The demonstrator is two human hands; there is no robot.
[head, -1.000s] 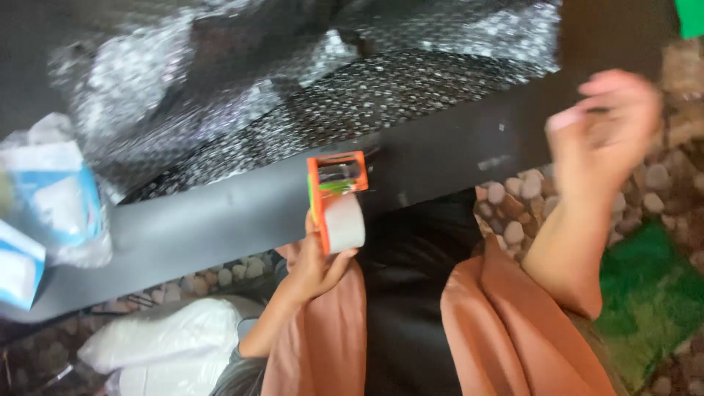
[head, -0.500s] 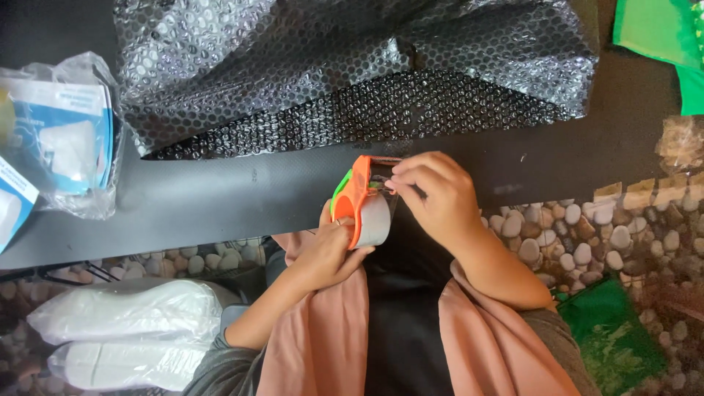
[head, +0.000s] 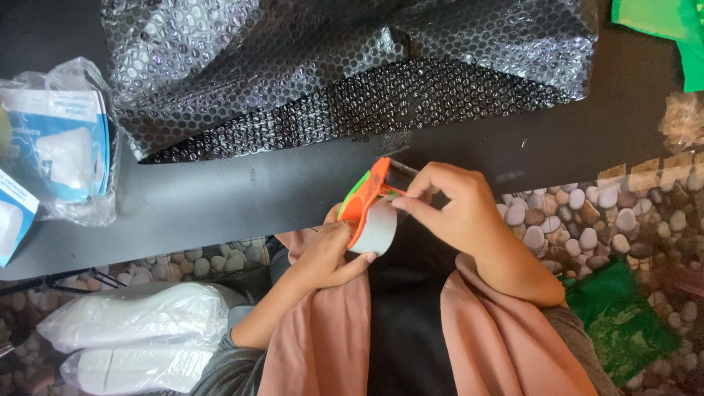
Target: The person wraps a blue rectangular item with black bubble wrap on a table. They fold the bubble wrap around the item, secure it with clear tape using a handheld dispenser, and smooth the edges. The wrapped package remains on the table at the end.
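The left hand is wrapped around an orange plastic tape dispenser carrying a pale tape roll, held at the near edge of the matte black desk. The right hand has its fingertips pinched together at the dispenser's front end. Crinkled black bubble wrap lies farther back on the desk.

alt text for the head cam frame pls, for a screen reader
Seen from above, a left hand holds an orange tape dispenser while the right hand pinches at its front edge. Behind them, black bubble wrap lies on a dark table.
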